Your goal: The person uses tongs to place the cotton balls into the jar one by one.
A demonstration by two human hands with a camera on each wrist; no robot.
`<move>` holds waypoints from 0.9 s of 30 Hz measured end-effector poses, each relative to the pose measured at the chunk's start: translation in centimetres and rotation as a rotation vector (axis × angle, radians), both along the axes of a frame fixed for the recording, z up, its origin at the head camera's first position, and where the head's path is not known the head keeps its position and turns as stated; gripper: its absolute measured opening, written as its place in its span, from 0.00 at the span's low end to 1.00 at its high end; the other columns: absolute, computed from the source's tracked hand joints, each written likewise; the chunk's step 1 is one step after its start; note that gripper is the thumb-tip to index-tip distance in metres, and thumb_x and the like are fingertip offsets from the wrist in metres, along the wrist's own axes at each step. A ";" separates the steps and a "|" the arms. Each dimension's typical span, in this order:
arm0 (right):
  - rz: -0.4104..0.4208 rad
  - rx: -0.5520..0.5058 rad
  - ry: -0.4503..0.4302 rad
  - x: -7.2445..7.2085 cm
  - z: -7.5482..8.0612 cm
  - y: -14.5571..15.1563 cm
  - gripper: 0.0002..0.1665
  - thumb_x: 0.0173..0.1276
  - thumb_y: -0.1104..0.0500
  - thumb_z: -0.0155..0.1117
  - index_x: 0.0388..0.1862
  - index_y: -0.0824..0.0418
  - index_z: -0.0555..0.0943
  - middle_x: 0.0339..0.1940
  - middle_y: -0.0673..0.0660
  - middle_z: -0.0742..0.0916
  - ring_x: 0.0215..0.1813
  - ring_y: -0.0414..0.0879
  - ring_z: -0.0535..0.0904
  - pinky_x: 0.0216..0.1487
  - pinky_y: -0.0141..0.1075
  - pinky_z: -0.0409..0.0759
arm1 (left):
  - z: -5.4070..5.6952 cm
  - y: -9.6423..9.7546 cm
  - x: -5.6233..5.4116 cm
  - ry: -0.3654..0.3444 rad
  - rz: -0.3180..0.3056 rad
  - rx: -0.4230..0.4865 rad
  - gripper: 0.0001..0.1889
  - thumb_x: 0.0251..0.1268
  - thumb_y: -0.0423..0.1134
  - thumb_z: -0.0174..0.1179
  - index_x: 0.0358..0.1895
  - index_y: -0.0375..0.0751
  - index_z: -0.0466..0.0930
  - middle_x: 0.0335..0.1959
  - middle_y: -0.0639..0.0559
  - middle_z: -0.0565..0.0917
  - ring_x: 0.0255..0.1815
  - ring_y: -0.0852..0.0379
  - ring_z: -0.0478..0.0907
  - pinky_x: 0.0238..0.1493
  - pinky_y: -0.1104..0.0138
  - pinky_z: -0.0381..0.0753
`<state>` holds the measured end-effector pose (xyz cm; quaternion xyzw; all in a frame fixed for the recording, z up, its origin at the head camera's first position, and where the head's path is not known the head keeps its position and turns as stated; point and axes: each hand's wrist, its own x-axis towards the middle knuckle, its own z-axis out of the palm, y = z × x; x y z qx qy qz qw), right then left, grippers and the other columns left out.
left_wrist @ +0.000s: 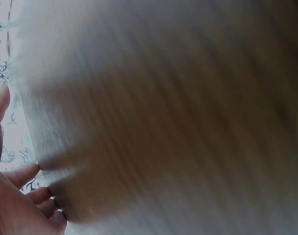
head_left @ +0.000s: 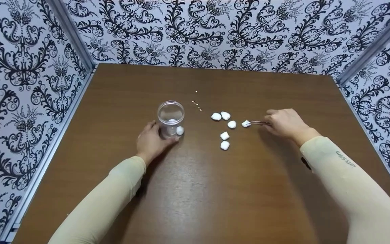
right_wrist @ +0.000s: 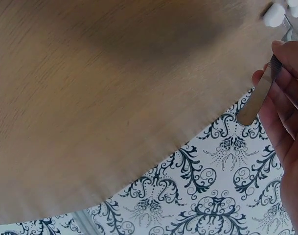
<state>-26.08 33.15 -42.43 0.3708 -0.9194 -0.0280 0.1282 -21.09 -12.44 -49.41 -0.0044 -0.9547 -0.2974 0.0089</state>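
Observation:
My left hand [head_left: 152, 140] curls round the lower left side of a clear round jar [head_left: 171, 115], its thumb at the front near the base. White balls that look like cotton show at the jar: one through its mouth, another cotton ball [head_left: 180, 130] by the lower right wall. My right hand [head_left: 284, 122] grips a slim metal fork [head_left: 257, 122], whose prongs lie over a cotton ball [head_left: 245, 124] on the table. From the right wrist, the fork's flat rounded handle [right_wrist: 251, 107] sticks out behind the fingers. In the left wrist view only the left hand's fingers [left_wrist: 26, 174] show at one edge.
Several more cotton balls [head_left: 216, 116] lie loosely grouped between jar and fork on the brown table [head_left: 188, 189]. Small pale specks [head_left: 196, 104] mark the tabletop farther back. Patterned walls [head_left: 215, 34] enclose the back and sides.

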 end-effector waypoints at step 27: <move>-0.019 0.043 -0.060 -0.5 -1.2 0.0 0.12 0.57 0.60 0.74 0.22 0.57 0.77 0.22 0.51 0.72 0.18 0.49 0.69 0.19 0.49 0.72 | 0.1 0.0 0.0 -0.011 -0.004 -0.003 0.47 0.49 0.68 0.70 0.70 0.42 0.72 0.73 0.39 0.65 0.76 0.42 0.57 0.70 0.45 0.58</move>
